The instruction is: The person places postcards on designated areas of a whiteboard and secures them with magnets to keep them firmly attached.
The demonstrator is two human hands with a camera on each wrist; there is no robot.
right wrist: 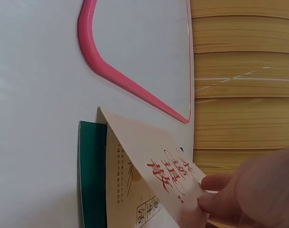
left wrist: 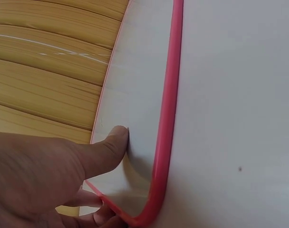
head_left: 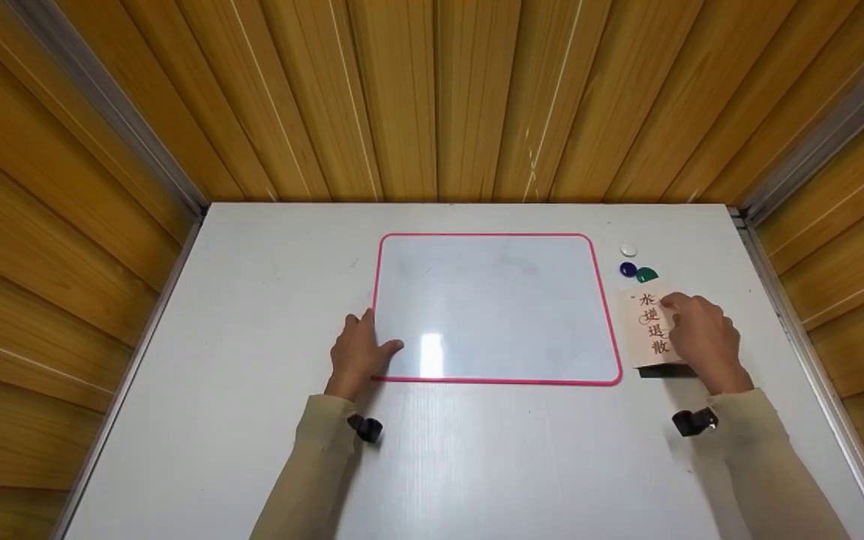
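A whiteboard (head_left: 492,307) with a pink frame lies on the white table. My left hand (head_left: 357,352) holds its near left corner; in the left wrist view the thumb (left wrist: 111,147) lies over the board's face and the other fingers are at the pink edge, partly hidden. To the right of the board, my right hand (head_left: 706,337) pinches a cream card (head_left: 649,330) with red Chinese characters by its right side. In the right wrist view this card (right wrist: 149,161) is tilted up above another printed cream card (right wrist: 120,190) and a green piece (right wrist: 93,175).
Beyond the cards lie a white round magnet-like disc (head_left: 628,250), a dark blue one (head_left: 628,269) and a green one (head_left: 647,275), partly covered. Wood-look panel walls (head_left: 477,97) border the table (head_left: 462,465) at the back and both sides.
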